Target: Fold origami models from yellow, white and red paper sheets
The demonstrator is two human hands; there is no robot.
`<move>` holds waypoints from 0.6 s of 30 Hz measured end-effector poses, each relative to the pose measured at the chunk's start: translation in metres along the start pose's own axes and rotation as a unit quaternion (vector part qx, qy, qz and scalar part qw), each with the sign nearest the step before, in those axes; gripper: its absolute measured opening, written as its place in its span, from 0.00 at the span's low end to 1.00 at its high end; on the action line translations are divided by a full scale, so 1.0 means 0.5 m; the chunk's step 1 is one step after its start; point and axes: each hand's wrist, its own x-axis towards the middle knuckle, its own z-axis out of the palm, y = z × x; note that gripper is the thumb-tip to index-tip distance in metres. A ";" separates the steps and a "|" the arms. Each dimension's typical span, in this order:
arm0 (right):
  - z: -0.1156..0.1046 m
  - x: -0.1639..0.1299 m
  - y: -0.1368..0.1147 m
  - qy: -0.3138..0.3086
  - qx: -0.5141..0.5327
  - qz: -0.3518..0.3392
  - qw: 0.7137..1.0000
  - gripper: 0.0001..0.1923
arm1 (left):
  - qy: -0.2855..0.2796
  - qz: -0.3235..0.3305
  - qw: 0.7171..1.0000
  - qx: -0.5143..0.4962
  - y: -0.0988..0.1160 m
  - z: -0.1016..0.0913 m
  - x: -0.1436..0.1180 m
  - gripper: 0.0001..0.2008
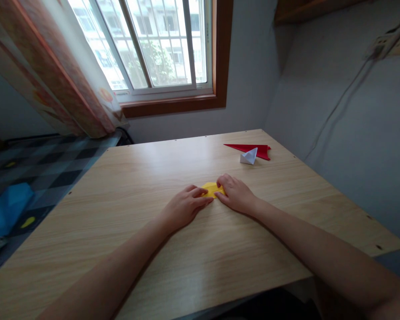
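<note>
yellow paper (212,188) partly folded, small and flat on table (153,249) | left hand (184,207) and right hand (236,194) fingers together, pressing its edges | red plane (253,150), white boat (249,156) finished, well beyond fingers | more folds likely left

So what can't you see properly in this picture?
- Yellow paper, head view: both the left hand and right hand cover most of it, so its shape is unclear.
- White paper shape: too small to tell its folds.
- Red paper shape: partly behind the white one.
- Table: near edge cut off by the frame.
</note>
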 end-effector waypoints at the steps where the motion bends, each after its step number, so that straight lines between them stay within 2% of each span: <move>1: 0.002 0.000 0.000 -0.001 -0.006 0.001 1.000 0.08 | 0.000 0.001 1.000 0.001 0.000 0.000 0.000 0.15; 12: -0.003 0.001 0.001 -0.011 -0.004 0.008 1.000 0.08 | 0.004 0.020 0.996 -0.083 -0.034 -0.013 -0.009 0.14; 18: -0.005 0.002 0.006 -0.018 0.003 -0.007 1.000 0.07 | 0.007 0.002 0.990 -0.139 -0.041 -0.020 -0.008 0.13</move>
